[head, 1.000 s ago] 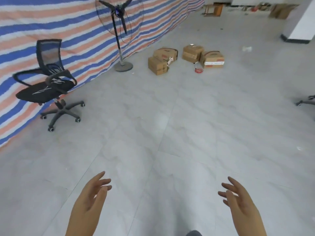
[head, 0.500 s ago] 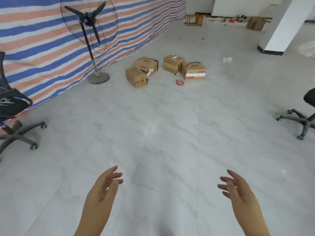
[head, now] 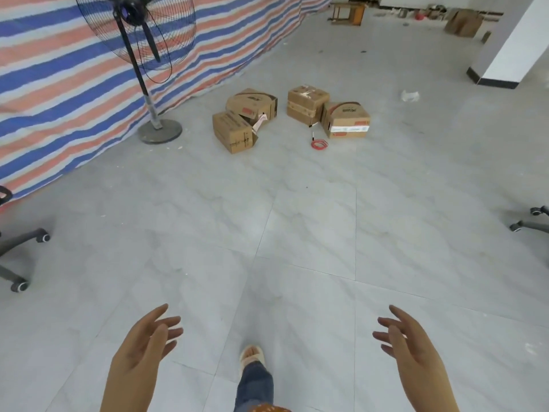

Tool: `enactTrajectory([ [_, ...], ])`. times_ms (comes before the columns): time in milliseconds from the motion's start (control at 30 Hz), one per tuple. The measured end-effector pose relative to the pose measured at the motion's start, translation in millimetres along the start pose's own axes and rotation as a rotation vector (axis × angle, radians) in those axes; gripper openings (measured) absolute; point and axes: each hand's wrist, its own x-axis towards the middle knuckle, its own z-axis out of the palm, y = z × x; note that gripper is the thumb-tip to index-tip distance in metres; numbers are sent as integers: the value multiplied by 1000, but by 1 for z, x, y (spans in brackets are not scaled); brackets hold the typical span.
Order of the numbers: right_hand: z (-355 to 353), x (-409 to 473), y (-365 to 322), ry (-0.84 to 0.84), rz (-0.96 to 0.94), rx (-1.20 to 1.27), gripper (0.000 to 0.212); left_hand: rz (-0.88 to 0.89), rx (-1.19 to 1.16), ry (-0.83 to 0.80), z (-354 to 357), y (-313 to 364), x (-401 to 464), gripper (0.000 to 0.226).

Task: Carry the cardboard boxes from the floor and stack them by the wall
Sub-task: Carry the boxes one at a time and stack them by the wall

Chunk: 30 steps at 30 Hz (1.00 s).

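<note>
I see the left hand (head: 142,346) and right hand (head: 413,346) empty, fingers (head: 166,322) spread and relaxed. Four brown cardboard boxes (head: 291,114) sit well ahead on the grey tiled floor (head: 297,218).

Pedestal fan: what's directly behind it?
Behind the pedestal fan hangs the striped tarp, visible through the fan's wire guard. Whatever wall lies behind the tarp is covered and cannot be seen.

A standing fan (head: 139,40) stands on the tiled floor (head: 297,218) beside a striped tarp (head: 59,93). A red wire coil (head: 319,143) lies nearby. Chair bases (head: 17,254) show at both edges; a white pillar (head: 511,52) stands far right.
</note>
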Motion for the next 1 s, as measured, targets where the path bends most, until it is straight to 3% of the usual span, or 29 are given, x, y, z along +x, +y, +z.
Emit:
enactTrajectory([
  [200, 64, 122, -75, 53, -52, 46, 31, 121, 26, -66, 51, 63, 156, 31],
  [533, 130, 296, -105, -9, 16, 7, 31, 8, 94, -45, 125, 68, 307, 33],
  [767, 156, 487, -155, -79, -28, -30, 28, -10, 70, 54, 230, 94, 433, 31],
  [1000, 181, 667, -231, -160, -116, -74, 29, -6, 134, 24, 329, 130, 545, 32],
])
